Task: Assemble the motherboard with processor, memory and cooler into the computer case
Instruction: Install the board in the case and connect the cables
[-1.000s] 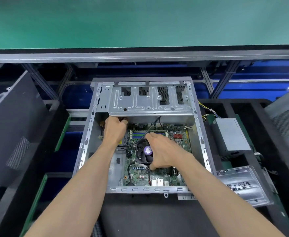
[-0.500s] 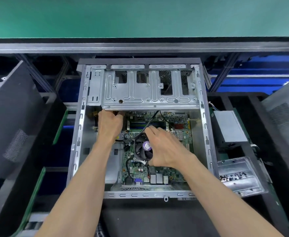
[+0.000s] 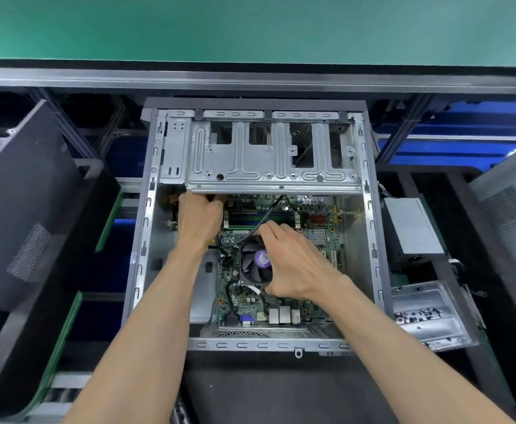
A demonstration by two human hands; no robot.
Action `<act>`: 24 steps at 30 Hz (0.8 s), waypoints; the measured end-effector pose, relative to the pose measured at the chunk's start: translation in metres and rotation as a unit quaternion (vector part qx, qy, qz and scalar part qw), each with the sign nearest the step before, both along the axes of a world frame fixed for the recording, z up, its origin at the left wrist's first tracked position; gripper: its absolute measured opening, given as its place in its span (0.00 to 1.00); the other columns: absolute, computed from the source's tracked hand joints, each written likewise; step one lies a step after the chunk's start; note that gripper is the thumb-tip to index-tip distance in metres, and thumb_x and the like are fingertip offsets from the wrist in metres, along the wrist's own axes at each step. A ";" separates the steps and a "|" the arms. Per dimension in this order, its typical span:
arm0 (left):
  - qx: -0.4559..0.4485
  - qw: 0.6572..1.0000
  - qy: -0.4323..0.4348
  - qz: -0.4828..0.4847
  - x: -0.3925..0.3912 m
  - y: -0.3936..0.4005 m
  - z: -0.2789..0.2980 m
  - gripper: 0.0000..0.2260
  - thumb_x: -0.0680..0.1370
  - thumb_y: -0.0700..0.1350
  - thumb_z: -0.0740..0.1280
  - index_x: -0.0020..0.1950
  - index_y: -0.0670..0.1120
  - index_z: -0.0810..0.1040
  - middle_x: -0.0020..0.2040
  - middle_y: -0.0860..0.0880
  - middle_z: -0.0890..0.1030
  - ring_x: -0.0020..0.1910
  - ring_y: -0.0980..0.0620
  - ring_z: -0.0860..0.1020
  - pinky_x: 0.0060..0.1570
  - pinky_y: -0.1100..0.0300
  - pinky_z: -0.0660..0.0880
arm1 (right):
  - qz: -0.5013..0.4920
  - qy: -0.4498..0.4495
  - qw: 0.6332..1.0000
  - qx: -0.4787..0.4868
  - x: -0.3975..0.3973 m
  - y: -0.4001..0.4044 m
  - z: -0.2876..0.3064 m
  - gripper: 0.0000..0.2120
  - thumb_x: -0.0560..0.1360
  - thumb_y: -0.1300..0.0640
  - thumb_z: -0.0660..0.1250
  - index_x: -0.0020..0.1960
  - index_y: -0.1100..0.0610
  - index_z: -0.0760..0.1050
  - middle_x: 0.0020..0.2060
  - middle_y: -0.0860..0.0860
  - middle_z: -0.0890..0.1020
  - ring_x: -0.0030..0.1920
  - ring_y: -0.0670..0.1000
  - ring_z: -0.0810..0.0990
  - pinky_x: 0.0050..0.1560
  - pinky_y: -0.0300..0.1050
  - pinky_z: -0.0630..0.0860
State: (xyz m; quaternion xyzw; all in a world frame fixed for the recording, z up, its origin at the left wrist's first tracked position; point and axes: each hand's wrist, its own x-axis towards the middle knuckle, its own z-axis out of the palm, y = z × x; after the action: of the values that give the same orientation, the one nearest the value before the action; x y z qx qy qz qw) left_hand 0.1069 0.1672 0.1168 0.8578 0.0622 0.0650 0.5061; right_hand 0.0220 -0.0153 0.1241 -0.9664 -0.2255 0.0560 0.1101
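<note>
An open grey computer case (image 3: 146, 240) lies flat in front of me. Inside it sits a green motherboard (image 3: 321, 237) carrying memory sticks (image 3: 244, 216) and a black cooler fan (image 3: 255, 264) with a purple hub. My right hand (image 3: 293, 264) grips the cooler, thumb at its near edge and fingers over its far edge. My left hand (image 3: 198, 221) reaches to the board's far left corner, its fingertips hidden under the silver drive cage (image 3: 269, 160). A black cable (image 3: 259, 221) runs from under the cage across the memory toward the fan.
A grey power supply (image 3: 409, 224) lies right of the case, and a metal tray (image 3: 428, 313) with small screws sits nearer me. Dark case side panels (image 3: 21, 194) lean at far left and far right. A black mat (image 3: 266, 387) lies in front of the case.
The case and board now appear larger and lower in view as my head moved closer. Both hands have stayed on the board, left at the far corner, right on the cooler.
</note>
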 end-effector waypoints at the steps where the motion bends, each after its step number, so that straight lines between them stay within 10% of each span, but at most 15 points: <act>1: -0.008 1.000 0.000 0.000 0.000 0.000 0.000 0.18 0.69 0.33 0.63 0.27 0.46 0.58 0.20 0.57 0.58 0.23 0.55 0.55 0.25 0.60 0.55 | -0.001 0.001 1.000 -0.002 -0.001 0.000 0.001 0.33 0.60 0.56 0.78 0.58 0.57 0.65 0.49 0.50 0.68 0.45 0.52 0.66 0.38 0.45 0.69; 24: 0.019 1.000 0.006 0.005 0.005 0.000 -0.002 0.17 0.69 0.33 0.63 0.27 0.46 0.58 0.20 0.54 0.59 0.22 0.54 0.58 0.23 0.61 0.55 | -0.014 -0.013 1.000 0.023 0.009 -0.003 0.007 0.36 0.59 0.51 0.79 0.61 0.59 0.66 0.48 0.47 0.64 0.45 0.51 0.66 0.40 0.45 0.67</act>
State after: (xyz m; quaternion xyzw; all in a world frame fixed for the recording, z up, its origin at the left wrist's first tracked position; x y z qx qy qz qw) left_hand 0.1118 0.1669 0.1150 0.8673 0.0686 0.0633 0.4889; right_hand 0.0308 -0.0185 0.1311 -0.9673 -0.2149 0.0364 0.1299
